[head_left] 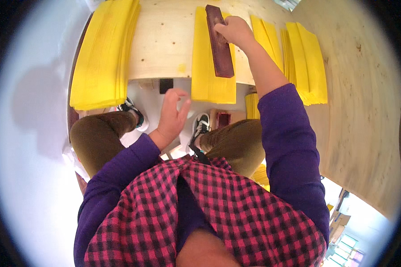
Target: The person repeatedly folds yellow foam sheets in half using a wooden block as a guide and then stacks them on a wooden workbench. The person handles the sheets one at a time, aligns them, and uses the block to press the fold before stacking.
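My right hand (pixel 237 32) grips a long dark-red wooden bar (pixel 222 58) near its far half, thumb across the top. The bar lies lengthwise over a flat yellow strip (pixel 201 80), which looks like cloth or thick paper. The strip's near end hangs past the wooden table's front edge. My left hand (pixel 170 118) is off the table, just left of the strip's near end. Its fingers are loosely bent and apart, with nothing in them. The underside of the bar is hidden.
A thick stack of yellow strips (pixel 103 58) overhangs the table (pixel 160 49) on the left. More yellow strips (pixel 300 62) lie to the right, beside a wooden panel (pixel 356 89). Below the table edge, between my legs, sits a small box with a dark-red inside (pixel 223 119).
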{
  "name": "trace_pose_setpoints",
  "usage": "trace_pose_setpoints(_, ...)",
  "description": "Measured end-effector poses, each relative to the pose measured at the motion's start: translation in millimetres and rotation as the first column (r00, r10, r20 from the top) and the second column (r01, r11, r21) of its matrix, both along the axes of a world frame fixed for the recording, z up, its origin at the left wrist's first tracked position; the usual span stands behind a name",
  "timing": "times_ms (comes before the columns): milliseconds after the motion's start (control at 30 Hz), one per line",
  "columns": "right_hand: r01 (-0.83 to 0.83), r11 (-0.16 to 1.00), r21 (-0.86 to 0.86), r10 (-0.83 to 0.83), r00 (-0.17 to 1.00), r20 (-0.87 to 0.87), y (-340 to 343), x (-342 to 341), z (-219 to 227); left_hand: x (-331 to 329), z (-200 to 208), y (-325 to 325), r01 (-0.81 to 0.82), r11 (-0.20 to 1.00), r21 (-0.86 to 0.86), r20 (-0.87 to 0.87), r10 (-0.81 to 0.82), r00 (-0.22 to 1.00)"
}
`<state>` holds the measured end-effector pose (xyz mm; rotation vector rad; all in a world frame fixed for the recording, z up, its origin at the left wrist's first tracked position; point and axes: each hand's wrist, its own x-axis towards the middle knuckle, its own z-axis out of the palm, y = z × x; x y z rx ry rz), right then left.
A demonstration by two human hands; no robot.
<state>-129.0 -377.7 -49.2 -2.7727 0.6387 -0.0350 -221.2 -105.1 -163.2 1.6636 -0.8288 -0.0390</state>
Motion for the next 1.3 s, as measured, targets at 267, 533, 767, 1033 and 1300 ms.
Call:
trace_pose_setpoints(267, 0.036, 0.999, -0.034, -0.038, 0.999, -0.037, 27.2, -10.6, -13.6, 10.4, -12.9, -19.4, 0.185, 0.982, -0.023, -0.868, -0.112, 0.484)
trace_pose_setpoints(533, 0.111, 0.993, -0.041, -0.113, 0.992, -0.055, 33.0, -15.2, -19.4, 14.2, -17.5, -35.4, 0.254, 0.966, -0.044, -0.825, -0.178, 0.535)
trace_pose_setpoints(767, 0.134, 0.989, -0.062, -0.139, 0.987, -0.085, 37.0, -16.7, -20.4, 10.9, -15.8, -35.8, 0.199, 0.977, -0.071, -0.825, -0.170, 0.539)
trace_pose_setpoints(1033, 0.169, 0.980, -0.101, -0.174, 0.984, -0.039, 47.1, -17.9, -30.0, 6.0, -14.7, -36.4, 0.147, 0.982, -0.117, -0.841, -0.177, 0.511)
trace_pose_setpoints(1300, 0.171, 0.982, -0.076, -0.168, 0.985, 0.047, 44.3, -17.9, -40.5, 8.1, -20.4, -34.3, 0.227, 0.964, -0.138, -0.847, -0.233, 0.478)
